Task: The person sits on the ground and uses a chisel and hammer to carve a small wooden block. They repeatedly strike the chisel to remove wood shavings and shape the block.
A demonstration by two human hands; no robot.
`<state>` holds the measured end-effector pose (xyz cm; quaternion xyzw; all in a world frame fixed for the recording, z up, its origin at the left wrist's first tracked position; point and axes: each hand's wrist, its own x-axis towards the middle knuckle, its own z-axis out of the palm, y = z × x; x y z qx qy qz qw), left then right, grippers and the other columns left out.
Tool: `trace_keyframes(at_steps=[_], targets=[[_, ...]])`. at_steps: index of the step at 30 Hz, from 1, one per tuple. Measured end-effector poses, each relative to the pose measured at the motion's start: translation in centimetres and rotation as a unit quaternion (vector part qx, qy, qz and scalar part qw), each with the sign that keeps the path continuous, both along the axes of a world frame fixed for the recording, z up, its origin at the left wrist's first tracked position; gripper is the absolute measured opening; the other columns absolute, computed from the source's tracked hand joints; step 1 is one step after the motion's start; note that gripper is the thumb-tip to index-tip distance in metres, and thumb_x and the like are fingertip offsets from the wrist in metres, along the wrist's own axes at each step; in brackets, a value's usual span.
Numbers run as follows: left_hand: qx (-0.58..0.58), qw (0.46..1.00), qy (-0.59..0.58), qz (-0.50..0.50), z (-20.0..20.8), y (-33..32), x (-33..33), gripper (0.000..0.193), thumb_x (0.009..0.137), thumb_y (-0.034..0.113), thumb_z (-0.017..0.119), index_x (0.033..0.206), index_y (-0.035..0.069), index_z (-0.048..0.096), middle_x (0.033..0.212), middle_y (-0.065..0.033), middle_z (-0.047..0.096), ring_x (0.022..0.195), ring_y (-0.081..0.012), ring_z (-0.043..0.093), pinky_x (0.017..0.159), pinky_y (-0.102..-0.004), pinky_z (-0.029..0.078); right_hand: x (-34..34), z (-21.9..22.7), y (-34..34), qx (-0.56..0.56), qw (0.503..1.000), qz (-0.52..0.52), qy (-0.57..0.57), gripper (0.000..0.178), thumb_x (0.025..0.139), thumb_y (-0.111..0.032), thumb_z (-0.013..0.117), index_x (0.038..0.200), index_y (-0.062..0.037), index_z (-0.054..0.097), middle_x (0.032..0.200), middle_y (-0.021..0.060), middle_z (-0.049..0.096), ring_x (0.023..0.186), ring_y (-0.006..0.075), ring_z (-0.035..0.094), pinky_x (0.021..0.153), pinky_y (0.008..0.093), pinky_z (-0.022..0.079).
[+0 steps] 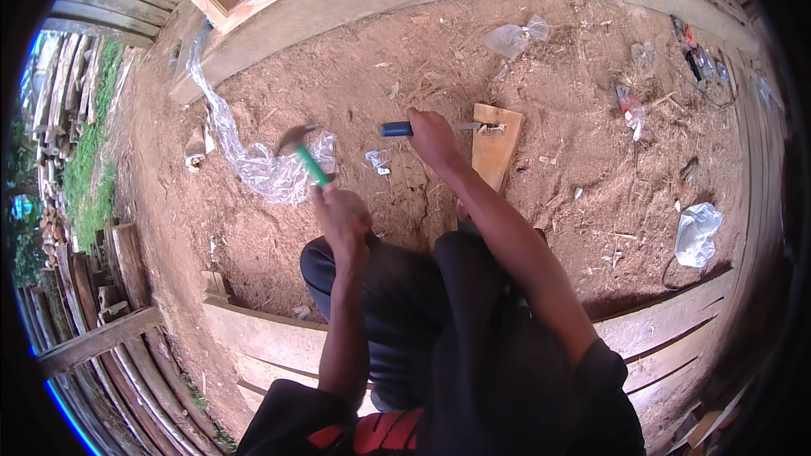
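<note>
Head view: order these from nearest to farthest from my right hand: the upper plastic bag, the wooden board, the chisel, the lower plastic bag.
From your right hand:
1. Chisel: gripped in it.
2. Wooden board: just right, at the chisel's tip.
3. Upper plastic bag: ahead and right.
4. Lower plastic bag: far right.

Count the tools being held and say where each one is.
2: the green-handled hammer in the left grip, and the blue-handled chisel in the right grip, reaching over the wooden board. No other held tool shows.
</note>
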<state>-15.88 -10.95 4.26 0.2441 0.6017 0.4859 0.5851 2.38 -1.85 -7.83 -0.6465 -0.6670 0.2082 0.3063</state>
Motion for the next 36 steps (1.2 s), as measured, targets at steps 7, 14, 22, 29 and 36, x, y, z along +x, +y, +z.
trace_keyframes(at_steps=[7,14,22,29,36], targets=[[0.025,0.999,-0.009,-0.025,0.7,0.6,0.1,0.025,0.108,0.032,0.046,0.121,0.01,0.048,0.07,0.004,0.041,0.05,-0.0033,0.036,0.038,-0.0196,0.03,0.0,0.8,-0.2,-0.004,1.0,-0.02,0.01,0.018,0.079,0.0,0.064,0.096,-0.0018,0.059,0.079,0.0204,0.066,0.082,0.0401,0.067,0.075,0.0505,0.053],[-0.008,0.999,0.043,-0.006,0.9,-0.2,1.7,0.026,0.109,0.029,0.042,0.125,0.009,0.046,0.073,0.0025,0.042,0.051,-0.0048,0.038,0.041,-0.0203,0.031,0.3,0.8,-0.5,0.0,0.999,-0.031,0.032,0.017,0.08,0.0,0.062,0.096,-0.001,0.059,0.079,0.0207,0.066,0.08,0.0405,0.066,0.074,0.0509,0.053],[0.06,0.994,0.054,-0.069,2.0,-2.3,0.9,0.033,0.108,0.033,0.042,0.13,0.009,0.049,0.072,0.0009,0.04,0.049,-0.0057,0.035,0.039,-0.0216,0.03,1.1,3.9,-1.0,0.011,0.999,0.01,0.032,0.023,0.077,-0.006,0.071,0.095,-0.0033,0.059,0.085,0.0163,0.065,0.085,0.0357,0.065,0.079,0.049,0.051],[0.04,0.998,0.045,-0.011,2.5,-2.7,0.9,0.034,0.108,0.033,0.042,0.13,0.008,0.049,0.073,0.0008,0.04,0.049,-0.0059,0.035,0.039,-0.0217,0.029,0.2,6.9,-2.7,0.136,0.982,0.001,0.128,0.022,0.077,-0.011,0.072,0.094,-0.0043,0.06,0.088,0.0154,0.064,0.086,0.0374,0.062,0.078,0.0474,0.049],[0.049,0.998,0.045,-0.014,2.6,-2.5,0.2,0.033,0.108,0.032,0.042,0.13,0.008,0.049,0.074,0.0009,0.04,0.048,-0.0058,0.034,0.039,-0.0217,0.028,1.4,5.2,-2.9,0.077,0.988,-0.04,0.129,0.021,0.078,-0.015,0.073,0.093,-0.0051,0.062,0.083,0.0166,0.065,0.083,0.0371,0.064,0.076,0.0472,0.051]])
